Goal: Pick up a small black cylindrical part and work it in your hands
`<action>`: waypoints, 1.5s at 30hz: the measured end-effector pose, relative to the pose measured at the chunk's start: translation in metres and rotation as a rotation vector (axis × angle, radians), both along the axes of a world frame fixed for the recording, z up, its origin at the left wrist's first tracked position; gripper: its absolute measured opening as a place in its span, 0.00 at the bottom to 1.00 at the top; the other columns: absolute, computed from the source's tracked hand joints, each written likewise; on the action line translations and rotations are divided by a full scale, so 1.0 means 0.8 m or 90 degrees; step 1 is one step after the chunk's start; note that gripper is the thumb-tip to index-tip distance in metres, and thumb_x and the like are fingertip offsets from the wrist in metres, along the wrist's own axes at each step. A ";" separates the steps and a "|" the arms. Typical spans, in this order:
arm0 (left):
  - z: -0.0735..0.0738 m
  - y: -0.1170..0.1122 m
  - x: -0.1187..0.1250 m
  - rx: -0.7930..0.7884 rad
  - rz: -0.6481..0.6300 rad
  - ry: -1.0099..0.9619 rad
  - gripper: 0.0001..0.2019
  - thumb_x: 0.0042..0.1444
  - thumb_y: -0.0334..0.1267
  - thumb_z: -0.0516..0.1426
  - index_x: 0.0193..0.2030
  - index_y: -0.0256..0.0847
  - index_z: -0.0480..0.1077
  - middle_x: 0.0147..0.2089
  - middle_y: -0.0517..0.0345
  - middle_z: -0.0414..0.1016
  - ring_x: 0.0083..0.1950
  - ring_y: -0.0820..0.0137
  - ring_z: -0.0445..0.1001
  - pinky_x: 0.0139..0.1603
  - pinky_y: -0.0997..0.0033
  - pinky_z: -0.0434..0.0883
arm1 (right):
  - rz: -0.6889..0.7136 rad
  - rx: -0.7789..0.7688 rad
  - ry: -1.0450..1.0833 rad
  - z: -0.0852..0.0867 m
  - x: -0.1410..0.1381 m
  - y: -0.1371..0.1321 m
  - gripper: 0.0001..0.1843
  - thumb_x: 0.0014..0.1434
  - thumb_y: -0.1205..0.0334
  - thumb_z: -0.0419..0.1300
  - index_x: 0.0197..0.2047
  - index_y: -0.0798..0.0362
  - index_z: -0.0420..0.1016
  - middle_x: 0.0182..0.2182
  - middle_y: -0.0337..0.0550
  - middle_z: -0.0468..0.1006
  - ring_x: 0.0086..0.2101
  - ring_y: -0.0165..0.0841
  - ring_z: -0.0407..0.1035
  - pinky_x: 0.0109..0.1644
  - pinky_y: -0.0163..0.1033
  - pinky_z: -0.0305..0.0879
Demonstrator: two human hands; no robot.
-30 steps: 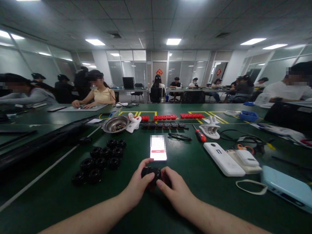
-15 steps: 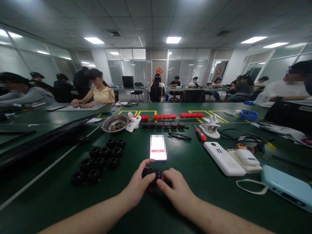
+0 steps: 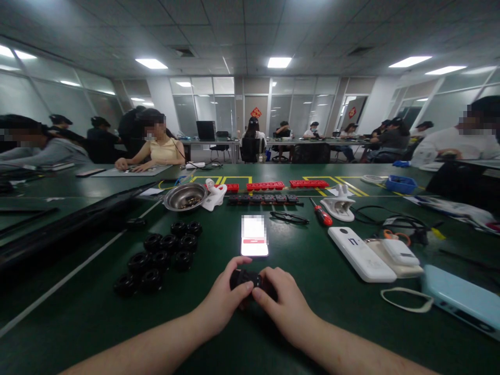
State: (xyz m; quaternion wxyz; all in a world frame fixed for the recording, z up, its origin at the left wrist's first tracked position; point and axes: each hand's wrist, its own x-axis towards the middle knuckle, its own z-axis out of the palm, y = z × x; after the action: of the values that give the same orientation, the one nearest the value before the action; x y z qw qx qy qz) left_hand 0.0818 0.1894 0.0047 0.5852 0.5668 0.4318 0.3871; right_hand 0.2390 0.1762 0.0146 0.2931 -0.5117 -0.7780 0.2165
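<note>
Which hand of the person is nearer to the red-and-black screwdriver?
Right. The right hand is nearer the camera than the screwdriver and slightly left of it; the left hand is farther left.

Ten black rings (image 3: 160,260) are lying in the left of the frame; three red trays (image 3: 265,186), one metal bowl (image 3: 175,199) and two white stands (image 3: 214,200) are sitting across the middle; one lit phone (image 3: 254,248) is glowing at the centre; two hands (image 3: 223,292) are holding one black part (image 3: 242,278) at lower centre.
</note>
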 end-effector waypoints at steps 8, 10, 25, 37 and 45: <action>0.005 -0.002 -0.002 0.004 -0.027 -0.074 0.23 0.43 0.39 0.52 0.49 0.43 0.54 0.36 0.58 0.61 0.32 0.71 0.66 0.25 0.74 0.65 | 0.008 -0.006 -0.022 -0.001 -0.001 0.002 0.15 0.55 0.53 0.53 0.23 0.55 0.63 0.23 0.38 0.66 0.28 0.32 0.58 0.33 0.37 0.51; 0.007 -0.002 -0.001 -0.004 -0.015 -0.070 0.20 0.47 0.40 0.50 0.48 0.43 0.54 0.37 0.57 0.62 0.32 0.70 0.67 0.26 0.73 0.65 | 0.010 0.010 -0.020 0.003 -0.001 0.000 0.12 0.52 0.55 0.57 0.26 0.55 0.64 0.25 0.39 0.67 0.29 0.32 0.58 0.34 0.37 0.52; 0.007 -0.002 0.001 -0.023 0.013 -0.062 0.20 0.46 0.41 0.52 0.46 0.42 0.54 0.35 0.58 0.63 0.30 0.71 0.68 0.25 0.73 0.65 | 0.044 0.019 -0.053 0.003 0.001 -0.001 0.17 0.59 0.52 0.47 0.25 0.54 0.63 0.25 0.38 0.67 0.30 0.32 0.58 0.35 0.39 0.51; 0.005 -0.002 0.001 -0.011 0.013 -0.040 0.20 0.46 0.42 0.53 0.46 0.42 0.55 0.35 0.59 0.61 0.30 0.72 0.66 0.25 0.74 0.64 | 0.044 0.009 -0.005 -0.005 0.003 0.002 0.18 0.58 0.51 0.48 0.24 0.54 0.62 0.24 0.38 0.65 0.29 0.32 0.58 0.34 0.38 0.53; 0.013 -0.001 0.003 -0.022 0.005 -0.027 0.17 0.50 0.46 0.49 0.45 0.41 0.56 0.32 0.59 0.64 0.28 0.71 0.67 0.23 0.74 0.63 | 0.048 0.002 0.031 0.000 0.000 0.000 0.10 0.54 0.57 0.54 0.28 0.54 0.64 0.26 0.39 0.66 0.29 0.32 0.58 0.33 0.37 0.54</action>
State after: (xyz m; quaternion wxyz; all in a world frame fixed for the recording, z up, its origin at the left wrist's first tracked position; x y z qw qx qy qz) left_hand 0.0841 0.1883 0.0149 0.6024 0.5466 0.4284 0.3935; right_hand 0.2391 0.1762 0.0143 0.3046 -0.4764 -0.7895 0.2388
